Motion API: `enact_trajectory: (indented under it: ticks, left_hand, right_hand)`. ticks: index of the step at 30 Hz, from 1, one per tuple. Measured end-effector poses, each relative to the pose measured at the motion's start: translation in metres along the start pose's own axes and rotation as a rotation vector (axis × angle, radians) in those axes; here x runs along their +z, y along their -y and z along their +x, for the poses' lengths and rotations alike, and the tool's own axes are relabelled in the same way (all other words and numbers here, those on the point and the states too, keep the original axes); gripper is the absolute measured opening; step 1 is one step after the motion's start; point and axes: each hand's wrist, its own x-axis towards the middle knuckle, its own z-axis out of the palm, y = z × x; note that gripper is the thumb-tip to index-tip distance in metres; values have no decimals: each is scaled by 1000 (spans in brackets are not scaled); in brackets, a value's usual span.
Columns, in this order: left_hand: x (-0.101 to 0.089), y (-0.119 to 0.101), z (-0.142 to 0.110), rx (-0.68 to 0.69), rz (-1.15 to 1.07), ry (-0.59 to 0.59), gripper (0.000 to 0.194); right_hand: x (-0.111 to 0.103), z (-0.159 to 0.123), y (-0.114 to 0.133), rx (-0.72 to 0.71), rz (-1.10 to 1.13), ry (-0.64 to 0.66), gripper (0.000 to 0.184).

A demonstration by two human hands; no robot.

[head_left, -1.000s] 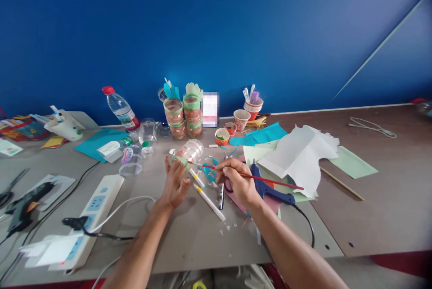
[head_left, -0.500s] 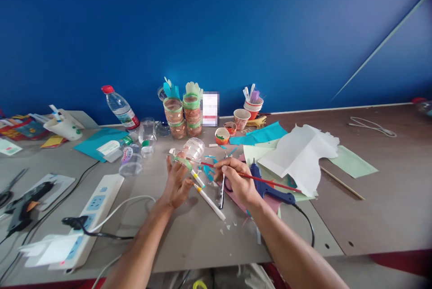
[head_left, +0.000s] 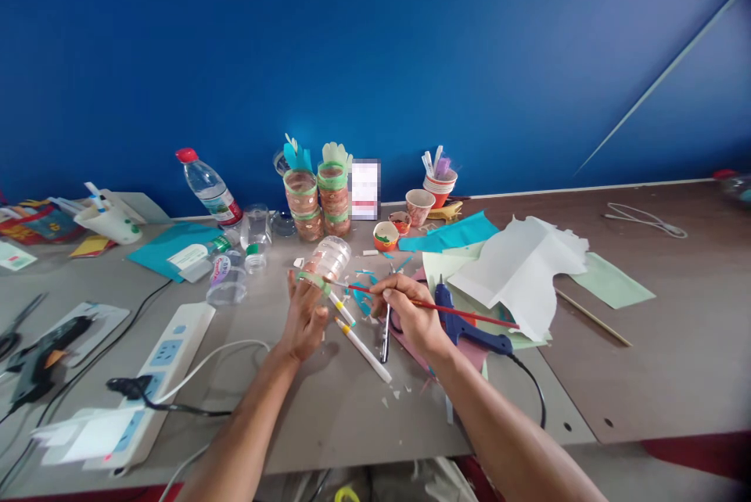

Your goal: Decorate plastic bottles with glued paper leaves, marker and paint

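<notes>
Tabletop: a strip of bench (head_left: 328,424) is framed by the forearms, its front edge at 6 o'clock.
White marker (head_left: 367,353): laid at 4 o'clock from the left hand (head_left: 303,318).
Right hand (head_left: 411,314): red brush (head_left: 469,315) pinched by thumb and fingers, tip aimed at 10 o'clock; its tail is crossed over the glue gun (head_left: 450,317).
Left hand: thumb held apart, fingers set at the banded end; inside or around cannot be told.
Clear plastic piece (head_left: 334,256): 1 o'clock from the left hand, the nearer one; axis tilted 7-to-1; brush contact with its green band (head_left: 314,279) cannot be confirmed.
Stacked pots (head_left: 302,205): placed beyond, towards 11 o'clock.
</notes>
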Motion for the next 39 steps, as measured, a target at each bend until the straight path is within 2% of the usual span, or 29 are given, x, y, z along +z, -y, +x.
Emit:
enact_trajectory:
  ticks: [5, 12, 18, 23, 29, 34, 39]
  left_hand:
    - [-3, 0, 2, -15, -96, -78, 82]
    - [-1, -3, 2, 5, -142, 7, 79]
    - [-2, 3, 2, 10, -211, -76, 78]
    - [-2, -2, 2, 36, -152, -12, 74]
    - [-3, -1, 3, 36, -136, -65, 79]
    - [0, 1, 0, 62, -45, -8, 79]
    - [-1, 3, -2, 71, 72, 25, 78]
  right_hand:
    - [-3, 2, -3, -7, 31, -40, 15]
    - [-1, 2, -2, -36, 37, 17, 15]
    - [-6, 3, -2, 7, 62, -42, 13]
    - [-3, 3, -2, -12, 60, -9, 16]
    - [-3, 4, 0, 7, 50, -50, 13]
    - [-2, 3, 1, -41, 73, -10, 15]
    - [-4, 2, 1, -17, 58, -7, 12]
